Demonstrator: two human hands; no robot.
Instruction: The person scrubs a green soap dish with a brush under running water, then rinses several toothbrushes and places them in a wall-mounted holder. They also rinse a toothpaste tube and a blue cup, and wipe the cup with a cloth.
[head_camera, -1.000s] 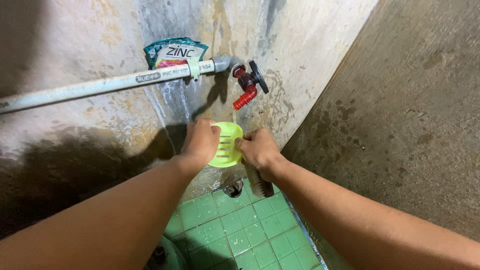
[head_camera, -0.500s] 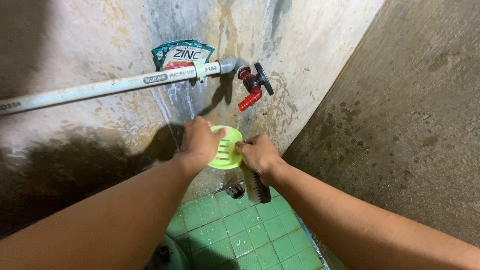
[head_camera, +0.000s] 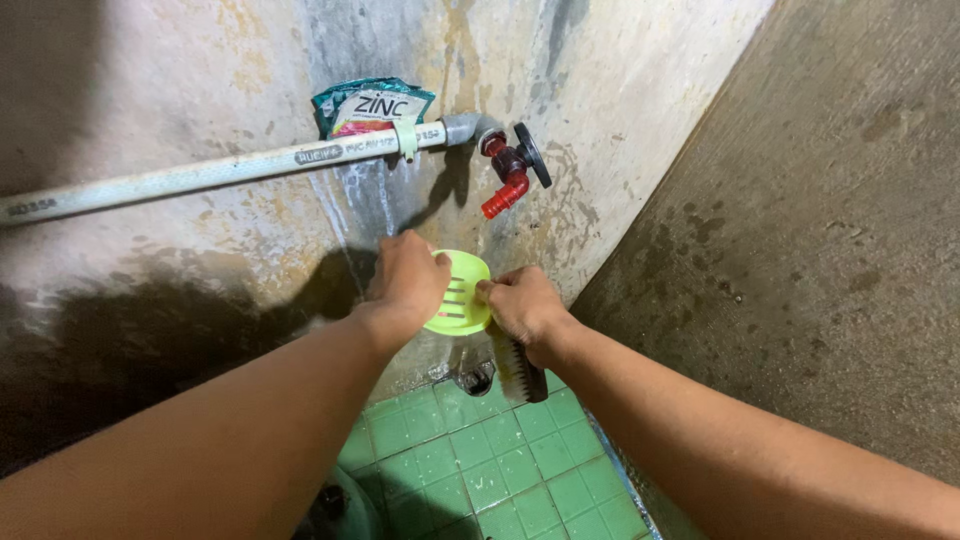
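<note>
A lime-green slotted soap dish (head_camera: 462, 295) is held under a red tap (head_camera: 505, 185) with a black handle. My left hand (head_camera: 405, 280) grips the dish's left rim. My right hand (head_camera: 525, 305) pinches its right rim and also holds a scrub brush (head_camera: 518, 368), whose bristled end hangs down below the fist. A thin stream of water falls from the tap's spout toward the dish.
A white pipe (head_camera: 200, 175) runs along the stained concrete wall to the tap, with a teal sachet (head_camera: 372, 103) tucked behind it. A second concrete wall (head_camera: 800, 250) closes in on the right. Below lie green floor tiles (head_camera: 480, 460) and a drain (head_camera: 475, 380).
The dish and both hands have shifted slightly within the view, staying under the tap. The grips are unchanged.
</note>
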